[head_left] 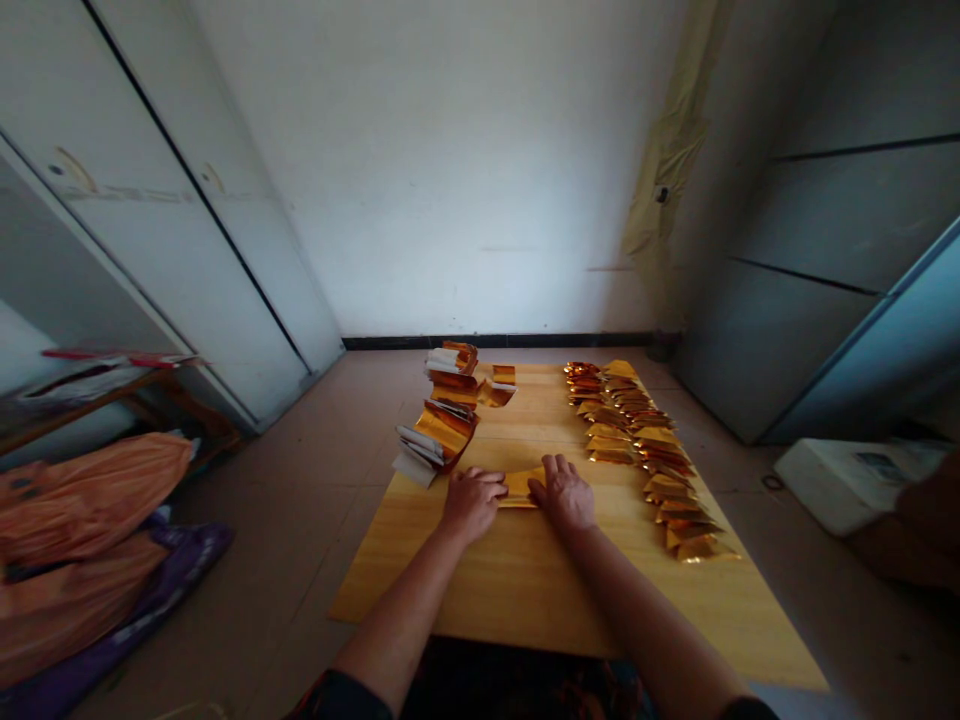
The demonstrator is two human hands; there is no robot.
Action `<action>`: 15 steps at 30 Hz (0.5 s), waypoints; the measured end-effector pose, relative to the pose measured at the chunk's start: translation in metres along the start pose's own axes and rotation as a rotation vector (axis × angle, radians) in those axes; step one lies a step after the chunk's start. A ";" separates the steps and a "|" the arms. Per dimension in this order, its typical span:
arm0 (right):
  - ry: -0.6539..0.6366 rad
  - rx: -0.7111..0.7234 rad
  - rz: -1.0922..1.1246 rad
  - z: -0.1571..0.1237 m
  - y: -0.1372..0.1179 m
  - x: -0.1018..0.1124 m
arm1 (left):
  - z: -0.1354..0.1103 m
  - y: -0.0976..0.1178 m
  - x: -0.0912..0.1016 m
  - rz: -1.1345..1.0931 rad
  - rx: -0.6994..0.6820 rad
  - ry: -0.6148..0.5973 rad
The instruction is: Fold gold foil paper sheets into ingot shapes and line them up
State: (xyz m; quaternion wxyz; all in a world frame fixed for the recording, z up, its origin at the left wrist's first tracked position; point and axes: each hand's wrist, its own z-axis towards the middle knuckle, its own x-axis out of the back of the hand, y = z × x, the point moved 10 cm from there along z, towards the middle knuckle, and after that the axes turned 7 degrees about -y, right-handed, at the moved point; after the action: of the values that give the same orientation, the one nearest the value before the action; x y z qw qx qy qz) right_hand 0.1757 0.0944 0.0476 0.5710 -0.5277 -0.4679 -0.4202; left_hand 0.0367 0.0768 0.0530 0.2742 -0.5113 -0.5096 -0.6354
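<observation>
A person's bare forearms (pixel 397 630) reach out over the near half of a pale wooden counter (pixel 525 590), both hands working at its middle. The left hand (pixel 472 503) and the right hand (pixel 564 493) sit just apart, with a strip of gold foil paper (pixel 520 488) lying on the counter between them. The fingers (pixel 551 468) of both hands rest on the strip's two ends, neither clenched into a fist nor lifted away; whether they pinch the foil or only press it cannot be told.

Toward the far left of the counter, just beyond the left hand, stands a curved pile of folded gold and white paper (pixel 442 435). Along the counter's right side, a long overlapping row of folded gold foil pieces (pixel 645 450) runs from near to far. Smaller gold pieces (pixel 499 388) lie at the far edge, near the top of the pile.

Off the counter's left side, orange bags (pixel 82 500) slump on a purple bag (pixel 150 590), below a low wooden rack (pixel 127 400). Off its right side sits a white box (pixel 855 485) on the tiled floor (pixel 285 520). Beyond the far edge rises a white wall (pixel 450 170).
</observation>
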 end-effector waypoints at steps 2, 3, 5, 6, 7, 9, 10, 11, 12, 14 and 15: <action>0.013 0.017 0.002 0.000 0.000 -0.001 | 0.002 -0.003 0.002 -0.021 0.035 0.006; 0.009 0.021 0.004 0.000 0.000 -0.002 | 0.003 -0.003 0.003 -0.026 0.049 0.021; -0.001 0.017 0.013 0.000 0.001 -0.003 | 0.003 -0.001 0.004 -0.025 0.084 0.076; -0.002 0.012 0.020 0.000 0.002 -0.003 | 0.003 0.000 0.004 -0.015 0.107 0.107; -0.003 0.008 0.028 0.000 0.002 -0.002 | 0.003 0.001 0.004 0.000 0.133 0.139; 0.003 0.005 0.044 0.000 0.002 0.001 | 0.001 0.003 0.001 0.040 0.184 0.184; 0.007 0.012 0.049 -0.001 0.001 0.002 | -0.001 0.003 -0.001 0.056 0.199 0.195; 0.010 0.023 0.052 -0.001 0.000 0.004 | -0.002 0.004 -0.003 0.066 0.207 0.202; 0.012 0.034 0.054 -0.001 -0.001 0.004 | -0.003 0.005 -0.005 0.070 0.207 0.204; 0.017 0.047 0.060 -0.001 -0.001 0.004 | -0.006 0.007 -0.007 0.070 0.184 0.192; 0.018 0.047 0.066 0.000 0.000 0.004 | -0.008 0.007 -0.007 0.070 0.167 0.179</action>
State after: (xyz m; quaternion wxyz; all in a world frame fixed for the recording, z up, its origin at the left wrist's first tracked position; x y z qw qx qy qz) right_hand 0.1769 0.0942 0.0516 0.6010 -0.5256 -0.4547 -0.3947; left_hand 0.0426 0.0656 0.0494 0.3825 -0.4453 -0.5160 -0.6238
